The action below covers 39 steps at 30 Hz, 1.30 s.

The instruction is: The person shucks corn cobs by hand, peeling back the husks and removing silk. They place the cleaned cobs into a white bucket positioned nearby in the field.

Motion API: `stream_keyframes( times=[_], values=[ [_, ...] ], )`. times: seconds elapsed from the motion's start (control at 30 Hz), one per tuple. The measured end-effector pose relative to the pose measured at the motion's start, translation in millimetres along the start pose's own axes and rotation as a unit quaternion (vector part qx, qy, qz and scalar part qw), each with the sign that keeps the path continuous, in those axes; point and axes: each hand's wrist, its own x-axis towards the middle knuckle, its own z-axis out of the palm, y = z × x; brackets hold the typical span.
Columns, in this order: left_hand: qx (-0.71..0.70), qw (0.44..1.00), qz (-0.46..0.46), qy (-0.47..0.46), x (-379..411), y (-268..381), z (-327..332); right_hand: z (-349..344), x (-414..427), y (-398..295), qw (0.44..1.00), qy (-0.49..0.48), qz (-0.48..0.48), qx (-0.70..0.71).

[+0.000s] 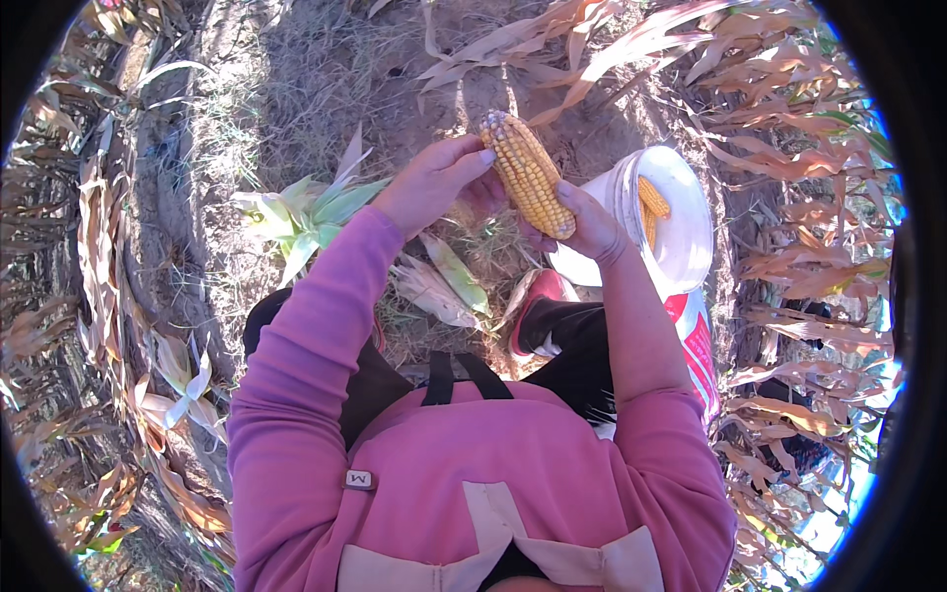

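A husked ear of yellow corn is held between both my hands, its pale, discoloured tip pointing up and to the left. The fingers and thumb of my left hand touch it near the tip. My right hand grips its lower end. Just right of that hand, a white plastic bucket leans with its mouth showing, and yellow ears of corn lie inside. Green-white corn husks are spread on the ground left of my hands. More husks lie below my hands, between my feet.
Dry corn stalks and leaves line the right side, and others the left. Long dry leaves reach in at the top. A red and white printed sack lies below the bucket. Part of a dark-clothed person shows behind the right-hand stalks.
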Motion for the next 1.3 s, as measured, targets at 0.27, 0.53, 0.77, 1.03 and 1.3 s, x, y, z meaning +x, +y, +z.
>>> stream_keyframes(
  times=[0.27,0.53,0.77,1.03,1.3],
  values=[
    [0.114,0.990,-0.043,0.077,2.9,0.9,-2.4,3.7,0.3,-4.9,0.993,0.035,0.003,-0.112],
    [0.159,0.976,-0.046,0.143,4.9,-6.3,-2.3,11.6,4.0,-3.5,0.978,0.086,-0.014,-0.187],
    [0.519,0.850,-0.092,-0.001,4.1,-12.4,-6.8,-7.5,2.4,-3.6,0.989,0.100,-0.047,-0.102],
    [0.348,0.932,0.040,0.089,7.3,-25.2,-2.8,2.6,5.0,-6.6,0.957,0.147,-0.079,-0.239],
    [0.186,0.975,-0.043,0.114,10.2,-12.9,-0.5,5.4,8.8,0.5,0.930,0.149,-0.090,-0.324]
  ],
)
